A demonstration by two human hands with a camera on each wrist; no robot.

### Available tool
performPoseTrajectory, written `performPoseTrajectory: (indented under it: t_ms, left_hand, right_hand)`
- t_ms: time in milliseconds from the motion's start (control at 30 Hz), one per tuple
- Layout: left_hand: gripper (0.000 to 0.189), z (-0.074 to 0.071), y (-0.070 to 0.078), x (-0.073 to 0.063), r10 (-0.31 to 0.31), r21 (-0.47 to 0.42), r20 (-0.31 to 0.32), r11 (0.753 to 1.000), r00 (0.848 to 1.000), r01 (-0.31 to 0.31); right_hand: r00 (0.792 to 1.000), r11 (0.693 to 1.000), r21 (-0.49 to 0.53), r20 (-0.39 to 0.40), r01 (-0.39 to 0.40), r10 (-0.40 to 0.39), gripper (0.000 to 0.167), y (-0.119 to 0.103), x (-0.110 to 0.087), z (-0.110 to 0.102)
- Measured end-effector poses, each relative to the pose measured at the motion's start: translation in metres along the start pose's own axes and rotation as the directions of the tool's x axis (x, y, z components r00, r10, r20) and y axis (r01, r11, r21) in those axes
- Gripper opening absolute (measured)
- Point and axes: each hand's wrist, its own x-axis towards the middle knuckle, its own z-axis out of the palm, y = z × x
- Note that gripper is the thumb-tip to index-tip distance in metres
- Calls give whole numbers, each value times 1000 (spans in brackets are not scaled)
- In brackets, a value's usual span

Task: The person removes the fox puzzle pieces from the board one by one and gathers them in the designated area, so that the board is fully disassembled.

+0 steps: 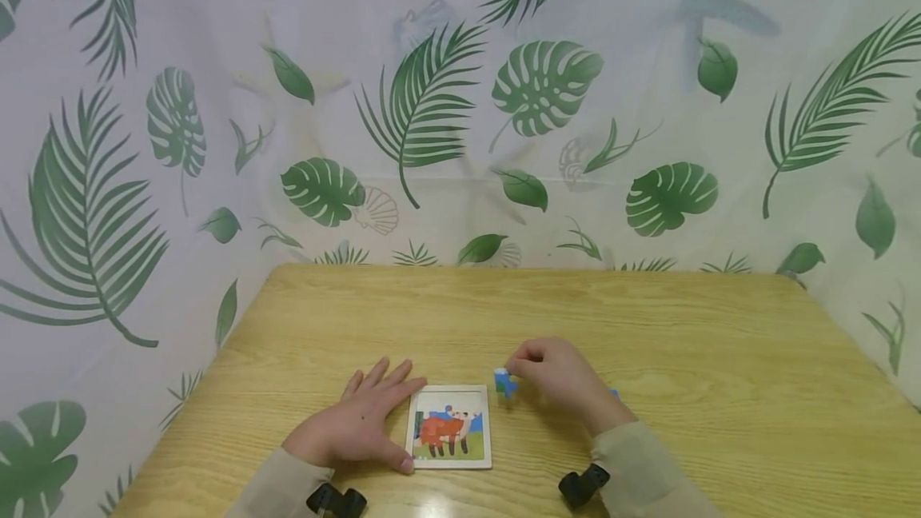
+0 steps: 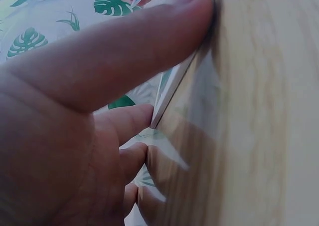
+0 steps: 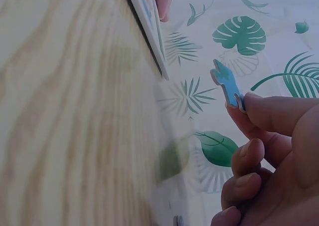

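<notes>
A small square jigsaw tray (image 1: 452,398) with a pale frame lies on the table. Assembled pieces (image 1: 448,432) in it show a red-orange animal on grass; the tray's upper strip is bare. My left hand (image 1: 363,426) rests at the tray's left side, fingers spread, thumb at the lower left corner and index finger at the upper left. Just right of the tray, my right hand (image 1: 561,378) pinches a blue and green jigsaw piece (image 3: 228,84) between thumb and index finger. That piece is held above the table, apart from the tray.
Partly hidden behind the right wrist lies another blue piece (image 1: 614,393). The wooden table (image 1: 683,334) extends to a leaf-print cloth (image 1: 446,118) hanging behind it and at its sides. Each wrist carries a black camera (image 1: 584,486).
</notes>
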Motion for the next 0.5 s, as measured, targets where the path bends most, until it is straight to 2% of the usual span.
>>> performPoseTrajectory:
  t_ms: [500]
  left_hand:
    - [110, -1, 2, 1, -9, 3, -2, 1000, 1000, 9]
  right_hand:
    - [1000, 999, -36, -18, -5, 4, 17, 11, -8, -11]
